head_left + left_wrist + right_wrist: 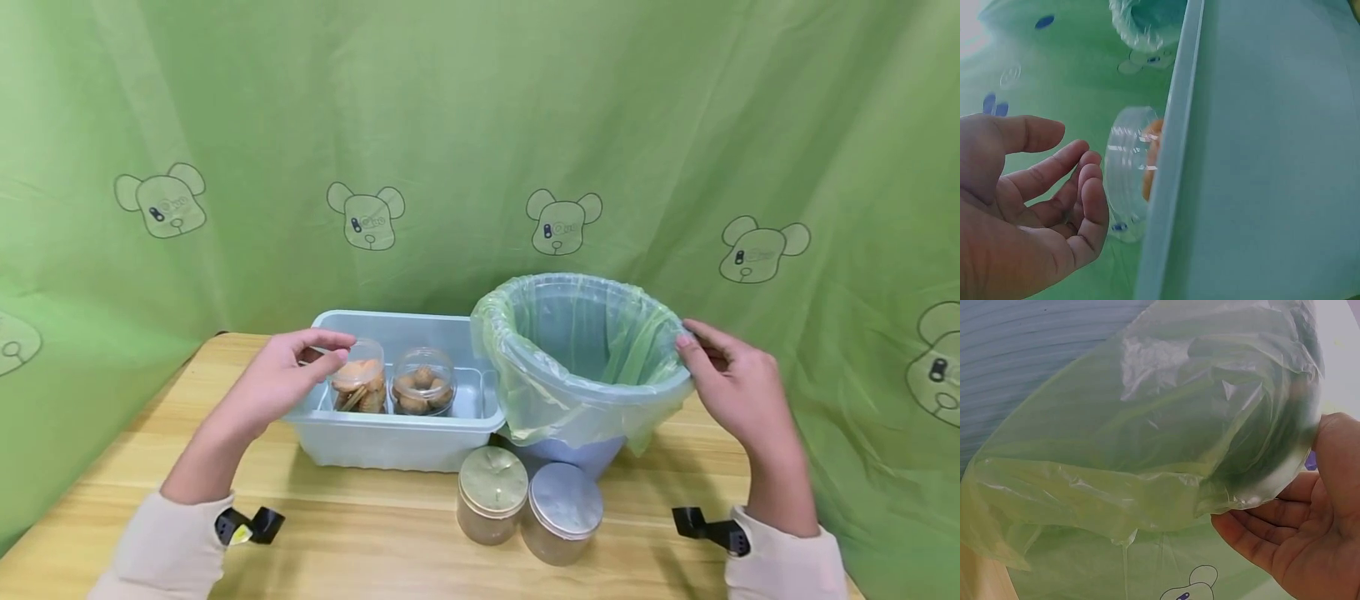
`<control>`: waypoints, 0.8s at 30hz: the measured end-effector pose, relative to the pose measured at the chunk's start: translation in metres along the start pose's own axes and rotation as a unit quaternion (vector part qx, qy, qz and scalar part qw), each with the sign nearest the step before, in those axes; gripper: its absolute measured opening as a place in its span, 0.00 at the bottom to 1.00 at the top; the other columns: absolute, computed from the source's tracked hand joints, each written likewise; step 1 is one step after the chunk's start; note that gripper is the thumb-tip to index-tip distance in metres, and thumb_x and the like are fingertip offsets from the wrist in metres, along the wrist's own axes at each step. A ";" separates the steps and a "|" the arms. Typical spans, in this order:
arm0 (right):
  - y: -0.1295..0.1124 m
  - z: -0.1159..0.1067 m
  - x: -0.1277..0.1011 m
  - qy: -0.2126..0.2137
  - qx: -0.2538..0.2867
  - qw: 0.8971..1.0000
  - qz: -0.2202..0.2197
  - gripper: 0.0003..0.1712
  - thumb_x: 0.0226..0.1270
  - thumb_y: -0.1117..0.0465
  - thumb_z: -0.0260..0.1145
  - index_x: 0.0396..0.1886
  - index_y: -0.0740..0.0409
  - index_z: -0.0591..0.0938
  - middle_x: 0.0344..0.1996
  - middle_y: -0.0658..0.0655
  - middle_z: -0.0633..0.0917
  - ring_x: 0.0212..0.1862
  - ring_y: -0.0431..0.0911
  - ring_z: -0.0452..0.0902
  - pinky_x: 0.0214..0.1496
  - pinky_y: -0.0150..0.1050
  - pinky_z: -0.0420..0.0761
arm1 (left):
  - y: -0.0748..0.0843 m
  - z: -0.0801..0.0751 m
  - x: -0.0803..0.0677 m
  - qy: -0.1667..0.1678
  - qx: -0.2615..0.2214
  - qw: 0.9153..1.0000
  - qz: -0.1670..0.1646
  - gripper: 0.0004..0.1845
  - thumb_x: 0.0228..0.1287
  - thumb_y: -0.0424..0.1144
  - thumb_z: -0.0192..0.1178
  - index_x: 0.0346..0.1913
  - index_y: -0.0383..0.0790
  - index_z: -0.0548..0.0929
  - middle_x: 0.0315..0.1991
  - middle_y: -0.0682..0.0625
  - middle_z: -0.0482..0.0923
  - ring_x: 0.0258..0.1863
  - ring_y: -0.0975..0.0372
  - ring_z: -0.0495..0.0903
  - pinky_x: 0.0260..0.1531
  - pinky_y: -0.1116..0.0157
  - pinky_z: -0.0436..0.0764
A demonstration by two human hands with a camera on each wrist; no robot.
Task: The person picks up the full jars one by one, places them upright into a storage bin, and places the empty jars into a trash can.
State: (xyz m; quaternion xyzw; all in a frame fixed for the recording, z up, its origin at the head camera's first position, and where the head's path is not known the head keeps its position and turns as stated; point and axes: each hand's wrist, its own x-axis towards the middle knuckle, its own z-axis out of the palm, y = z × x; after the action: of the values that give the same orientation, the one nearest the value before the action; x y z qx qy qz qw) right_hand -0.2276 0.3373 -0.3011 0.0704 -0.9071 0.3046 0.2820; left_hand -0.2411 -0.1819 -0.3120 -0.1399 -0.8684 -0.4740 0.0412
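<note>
My left hand (pixel 288 371) hovers right beside the top of a clear jar (pixel 367 352) of brown and orange pieces. In the left wrist view its loosely curled fingers (pixel 1094 206) hold nothing. The jar stands in a light blue plastic basket (pixel 397 442), beside a second clear jar (pixel 422 354) with round brown pieces. My right hand (pixel 738 383) grips the right rim of a blue trash can (pixel 577 454), thumb on top and fingers outside. A thin green trash bag (pixel 1104 487) lines the can and folds over its rim.
Two jars with a gold lid (pixel 493 479) and a silver lid (pixel 566 498) stand on the wooden table (pixel 360 533) in front of the trash can. A green curtain (pixel 450 108) with printed bear heads hangs behind and at both sides.
</note>
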 end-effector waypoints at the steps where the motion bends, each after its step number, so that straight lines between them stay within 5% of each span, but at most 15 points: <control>1: 0.000 0.000 0.000 0.001 0.000 1.000 -0.001 0.28 0.80 0.50 0.58 0.68 0.64 0.78 0.50 0.69 0.86 0.40 0.19 0.70 0.38 0.18 0.71 | 0.003 0.002 0.000 -0.004 0.010 1.000 0.007 0.18 0.77 0.44 0.59 0.62 0.39 0.83 0.52 0.43 0.83 0.44 0.52 0.79 0.40 0.60 0.80; 7: 0.000 -0.002 -0.001 0.004 0.002 1.000 -0.005 0.27 0.80 0.50 0.58 0.67 0.63 0.79 0.50 0.69 0.86 0.40 0.19 0.70 0.39 0.17 0.71 | 0.020 0.027 -0.001 -0.005 0.039 0.996 0.076 0.12 0.74 0.37 0.61 0.54 0.37 0.86 0.47 0.47 0.84 0.40 0.58 0.82 0.39 0.60 0.83; 13: -0.002 -0.002 -0.001 -0.005 0.009 1.000 0.003 0.28 0.80 0.48 0.57 0.69 0.63 0.78 0.53 0.69 0.85 0.42 0.18 0.70 0.41 0.15 0.71 | 0.027 0.061 -0.005 0.005 0.077 0.982 0.171 0.09 0.68 0.30 0.64 0.48 0.36 0.88 0.39 0.50 0.83 0.34 0.65 0.80 0.35 0.67 0.83; 20: -0.002 -0.001 0.000 -0.013 0.014 1.000 0.007 0.29 0.80 0.48 0.57 0.69 0.63 0.77 0.54 0.70 0.84 0.43 0.19 0.70 0.42 0.16 0.71 | 0.027 0.095 -0.010 -0.001 0.118 0.946 0.303 0.10 0.67 0.30 0.64 0.50 0.38 0.86 0.47 0.51 0.84 0.37 0.64 0.80 0.37 0.67 0.83; 24: -0.002 -0.002 0.000 -0.013 0.011 1.000 0.007 0.29 0.80 0.48 0.57 0.69 0.62 0.77 0.55 0.70 0.84 0.43 0.19 0.70 0.42 0.16 0.71 | 0.031 0.107 -0.014 -0.029 0.160 0.928 0.335 0.11 0.68 0.33 0.64 0.52 0.38 0.84 0.49 0.51 0.81 0.42 0.61 0.80 0.44 0.64 0.83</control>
State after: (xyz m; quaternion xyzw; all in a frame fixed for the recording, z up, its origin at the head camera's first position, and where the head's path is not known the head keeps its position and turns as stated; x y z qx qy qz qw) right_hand -0.2258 0.3368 -0.2989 0.0709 -0.9078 0.3152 0.2675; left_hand -0.2124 -0.0797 -0.3480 -0.4278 -0.8360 -0.2835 0.1944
